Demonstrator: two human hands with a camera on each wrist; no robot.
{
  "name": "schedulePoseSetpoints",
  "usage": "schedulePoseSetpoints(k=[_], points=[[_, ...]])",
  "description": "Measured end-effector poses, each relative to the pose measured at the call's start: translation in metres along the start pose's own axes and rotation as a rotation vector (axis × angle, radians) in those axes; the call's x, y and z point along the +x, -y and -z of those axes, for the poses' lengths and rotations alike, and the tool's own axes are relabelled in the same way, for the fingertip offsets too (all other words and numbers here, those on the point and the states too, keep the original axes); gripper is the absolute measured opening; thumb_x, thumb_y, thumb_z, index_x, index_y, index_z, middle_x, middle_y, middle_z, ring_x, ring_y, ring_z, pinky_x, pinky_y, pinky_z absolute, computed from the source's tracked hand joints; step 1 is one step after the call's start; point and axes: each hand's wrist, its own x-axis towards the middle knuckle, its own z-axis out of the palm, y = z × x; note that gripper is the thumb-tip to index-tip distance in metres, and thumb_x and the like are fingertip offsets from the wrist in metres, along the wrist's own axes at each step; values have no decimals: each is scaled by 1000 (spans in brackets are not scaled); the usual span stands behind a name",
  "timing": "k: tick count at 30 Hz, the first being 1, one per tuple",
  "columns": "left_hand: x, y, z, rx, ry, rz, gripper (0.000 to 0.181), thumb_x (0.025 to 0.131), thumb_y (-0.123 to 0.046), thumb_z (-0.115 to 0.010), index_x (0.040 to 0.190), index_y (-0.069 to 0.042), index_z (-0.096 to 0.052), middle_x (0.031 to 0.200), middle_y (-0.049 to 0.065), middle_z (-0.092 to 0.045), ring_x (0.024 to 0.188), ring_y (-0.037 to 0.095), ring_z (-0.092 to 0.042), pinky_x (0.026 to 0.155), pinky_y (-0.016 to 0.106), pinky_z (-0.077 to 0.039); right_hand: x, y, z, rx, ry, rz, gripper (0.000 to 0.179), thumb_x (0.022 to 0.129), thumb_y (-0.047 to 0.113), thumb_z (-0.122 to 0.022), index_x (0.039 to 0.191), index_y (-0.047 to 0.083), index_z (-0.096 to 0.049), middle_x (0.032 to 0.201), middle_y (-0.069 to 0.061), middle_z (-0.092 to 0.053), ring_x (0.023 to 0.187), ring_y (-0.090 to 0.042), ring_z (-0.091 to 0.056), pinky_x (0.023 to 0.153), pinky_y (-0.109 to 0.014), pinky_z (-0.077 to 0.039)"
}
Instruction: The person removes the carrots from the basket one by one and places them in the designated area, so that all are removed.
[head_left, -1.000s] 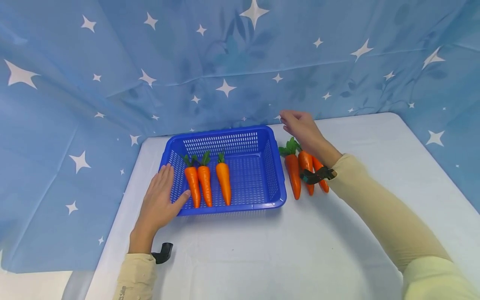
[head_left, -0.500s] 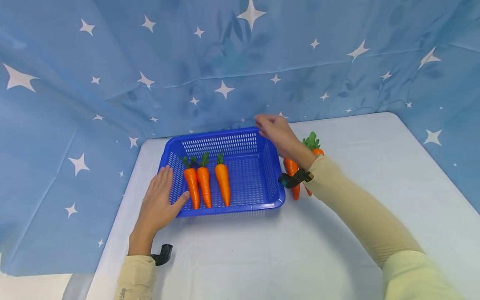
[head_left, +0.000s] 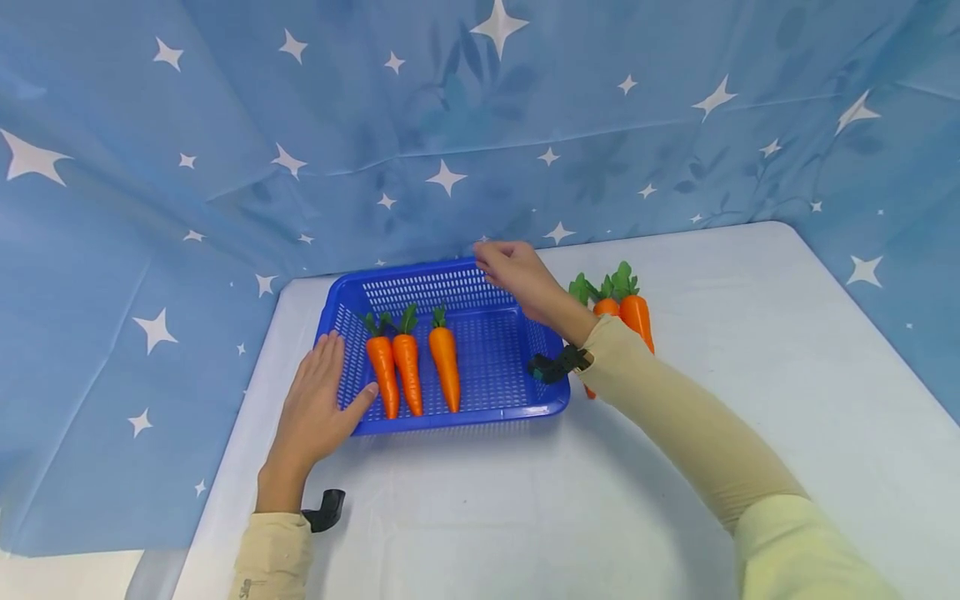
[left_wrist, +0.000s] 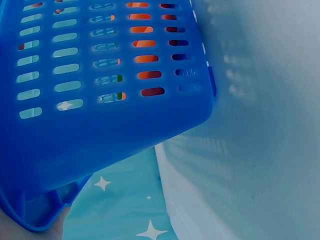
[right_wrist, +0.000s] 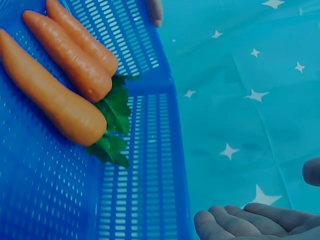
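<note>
A blue plastic basket (head_left: 487,358) holds three carrots with green tops: one at the left (head_left: 384,375), one close beside it (head_left: 408,372) and one a little apart (head_left: 446,367). My left hand (head_left: 318,400) lies along the basket's left side with straight fingers and the thumb over the near rim. In the left wrist view the basket wall (left_wrist: 100,140) hides most of that hand. Over the basket's far right part is my right hand (head_left: 521,279). Its fingers (right_wrist: 235,225) are loosely bent, and nothing is between them and the thumb in the right wrist view.
Right of the basket, several carrots (head_left: 636,317) lie on the white table (head_left: 480,517), partly hidden by the right forearm. A blue star-patterned cloth (head_left: 450,125) hangs behind the table and at both sides.
My right hand has moved left from above the loose carrots to over the basket's far right part. The left hand and the carrots in the basket have stayed in place.
</note>
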Motion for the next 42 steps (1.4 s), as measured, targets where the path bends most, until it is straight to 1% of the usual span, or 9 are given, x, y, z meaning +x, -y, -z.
schedulePoseSetpoints(k=[6, 11, 17, 21, 26, 33, 38, 42], points=[[0, 1, 0, -1, 5, 1, 93, 104, -46, -57, 167, 9, -16, 175, 27, -13, 163, 42, -8, 132, 50, -2, 4, -2, -15, -42, 8, -32, 52, 113, 32, -55, 153, -1, -56, 161, -14, -51, 145, -27, -52, 116, -39, -46], [0, 1, 0, -3, 3, 1, 93, 104, -47, -57, 167, 9, -16, 175, 27, -14, 163, 41, -8, 132, 50, -2, 6, -5, -25, -77, 21, -64, 57, 113, 36, -55, 156, -1, -52, 161, -14, -52, 145, -28, -53, 116, -40, -46], [0, 0, 0, -3, 8, 6, 93, 104, -47, -57, 167, 8, -15, 175, 27, -13, 163, 41, -8, 132, 50, -1, 8, -10, -35, -132, 31, -85, 59, 112, 39, -55, 156, -1, -53, 156, -16, -56, 142, -30, -55, 115, -41, -48], [0, 0, 0, -7, 1, -3, 93, 104, -47, -58, 167, 9, -16, 175, 27, -14, 163, 42, -8, 132, 50, -2, 9, -15, -41, -154, 36, -93, 57, 112, 38, -56, 153, -2, -55, 151, -17, -59, 140, -32, -56, 115, -43, -49], [0, 1, -1, -8, -7, -10, 93, 104, -47, -57, 166, 9, -17, 175, 27, -15, 163, 42, -9, 132, 49, -2, 11, -21, -46, -184, 65, -106, 56, 111, 37, -58, 152, -1, -57, 152, -16, -59, 139, -33, -57, 115, -45, -48], [0, 2, -1, -9, -5, -8, 93, 104, -46, -58, 167, 8, -17, 175, 27, -14, 163, 42, -9, 132, 50, -2, 14, -28, -54, -226, 98, -118, 53, 109, 30, -64, 148, -5, -59, 149, -18, -61, 136, -33, -59, 114, -46, -49], [0, 2, -1, -11, -6, -10, 93, 104, -46, -58, 167, 8, -17, 175, 27, -14, 163, 41, -9, 132, 50, -2, 18, -34, -59, -261, 97, -129, 51, 107, 29, -65, 147, -4, -61, 147, -17, -63, 135, -33, -58, 116, -47, -47], [1, 2, -1, -14, -6, -7, 93, 104, -47, -58, 167, 8, -16, 175, 26, -14, 163, 41, -8, 132, 50, -3, 18, -36, -62, -292, 100, -142, 49, 106, 28, -67, 144, -3, -64, 145, -17, -64, 134, -33, -59, 115, -48, -47]])
